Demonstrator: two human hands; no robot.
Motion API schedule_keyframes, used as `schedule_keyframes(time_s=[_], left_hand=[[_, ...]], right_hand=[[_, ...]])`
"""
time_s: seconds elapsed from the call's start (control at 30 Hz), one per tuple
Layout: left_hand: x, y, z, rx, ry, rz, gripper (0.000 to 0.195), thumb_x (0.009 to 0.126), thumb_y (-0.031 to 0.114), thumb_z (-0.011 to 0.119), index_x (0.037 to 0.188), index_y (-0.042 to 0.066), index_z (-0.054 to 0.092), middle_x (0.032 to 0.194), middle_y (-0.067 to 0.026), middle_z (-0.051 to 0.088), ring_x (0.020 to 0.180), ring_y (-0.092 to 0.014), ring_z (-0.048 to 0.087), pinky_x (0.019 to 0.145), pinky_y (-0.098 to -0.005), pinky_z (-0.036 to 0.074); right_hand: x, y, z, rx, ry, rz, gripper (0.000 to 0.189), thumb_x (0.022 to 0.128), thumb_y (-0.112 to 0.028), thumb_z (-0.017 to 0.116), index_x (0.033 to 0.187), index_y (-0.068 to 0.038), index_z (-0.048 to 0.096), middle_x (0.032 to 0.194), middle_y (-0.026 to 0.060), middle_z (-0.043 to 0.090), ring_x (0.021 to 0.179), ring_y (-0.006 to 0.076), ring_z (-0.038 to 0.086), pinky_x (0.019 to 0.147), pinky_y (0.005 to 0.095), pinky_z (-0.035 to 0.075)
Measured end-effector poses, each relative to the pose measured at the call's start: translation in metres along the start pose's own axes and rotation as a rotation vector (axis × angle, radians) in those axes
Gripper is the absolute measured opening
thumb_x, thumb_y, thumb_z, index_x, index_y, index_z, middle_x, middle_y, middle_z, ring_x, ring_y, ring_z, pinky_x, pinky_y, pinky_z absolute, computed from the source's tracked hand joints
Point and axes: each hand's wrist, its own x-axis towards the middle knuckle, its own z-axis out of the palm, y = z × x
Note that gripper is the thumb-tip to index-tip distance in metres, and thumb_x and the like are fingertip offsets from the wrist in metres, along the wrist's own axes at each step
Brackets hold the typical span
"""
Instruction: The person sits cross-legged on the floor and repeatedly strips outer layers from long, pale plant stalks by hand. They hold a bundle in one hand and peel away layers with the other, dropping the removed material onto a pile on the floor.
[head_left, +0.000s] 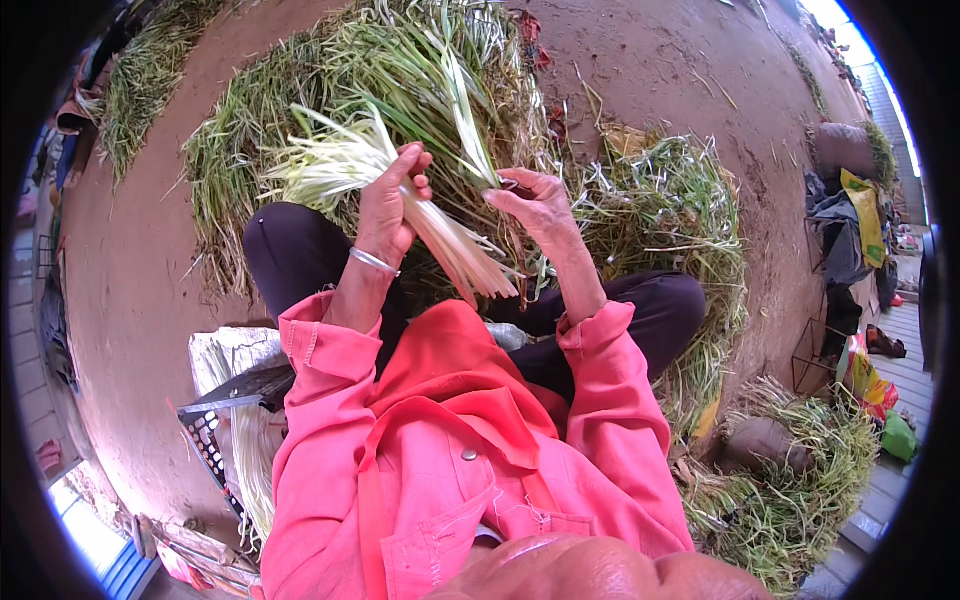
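My left hand (390, 199), with a silver bangle on its wrist, is closed around a bundle of pale leafy stalks (450, 244). The bundle slants across above my lap, its fanned tips at the upper left and its pale ends at the lower right. My right hand (532, 199) pinches the lower end of a green-and-white leafy stalk (472, 139) between thumb and fingers. Something small and dark shows at its fingers, too small to name. Beyond both hands lies a large heap of long green leaves (352, 67).
More leaves are heaped at the right (667, 195), beside my knee. A black plastic crate (206, 442) stands at my left side, near a bundle of long pale stalks (251, 457). Another leaf pile (795, 517) lies lower right, around a brown rounded object (765, 444).
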Motion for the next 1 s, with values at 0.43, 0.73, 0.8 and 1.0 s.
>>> schedule_keyframes(time_s=[0.43,0.73,0.8,1.0], left_hand=[[0.008,-0.022,0.008,0.349,0.020,-0.142,0.022,0.074,0.017,0.075,0.089,0.009,0.062,0.077,0.0011,0.060,0.055,-0.006,0.051,0.049,-0.0185,0.042],[-0.002,-0.024,0.015,0.305,0.039,-0.079,0.022,0.075,0.011,0.074,0.090,0.008,0.059,0.073,0.0011,0.058,0.051,-0.006,0.049,0.047,-0.0185,0.041],[-0.002,-0.021,0.015,0.235,0.076,-0.015,0.023,0.074,0.011,0.074,0.090,0.008,0.058,0.071,0.0010,0.058,0.050,-0.007,0.048,0.047,-0.0197,0.041],[0.003,-0.012,0.010,0.123,0.108,0.124,0.027,0.073,0.012,0.075,0.091,0.008,0.056,0.065,0.0011,0.055,0.051,-0.008,0.048,0.049,-0.0227,0.041]], right_hand=[[-0.007,-0.003,0.011,-0.553,0.059,-0.193,0.032,0.069,-0.020,0.072,0.093,0.000,0.065,0.077,0.0062,0.058,0.062,0.0145,0.054,0.059,0.0270,0.044],[0.003,0.000,0.023,-0.113,0.219,-0.186,0.016,0.078,-0.013,0.066,0.086,0.001,0.066,0.069,-0.0036,0.056,0.061,0.0025,0.046,0.054,0.0181,0.036],[0.006,0.014,0.022,-0.023,0.443,-0.137,0.011,0.079,-0.011,0.062,0.081,0.000,0.065,0.066,-0.0045,0.054,0.059,0.0024,0.044,0.052,0.0181,0.033],[0.012,0.091,-0.044,0.167,0.928,0.036,0.014,0.074,-0.012,0.063,0.071,0.002,0.060,0.062,-0.0013,0.054,0.055,0.0078,0.044,0.051,0.0252,0.036]])
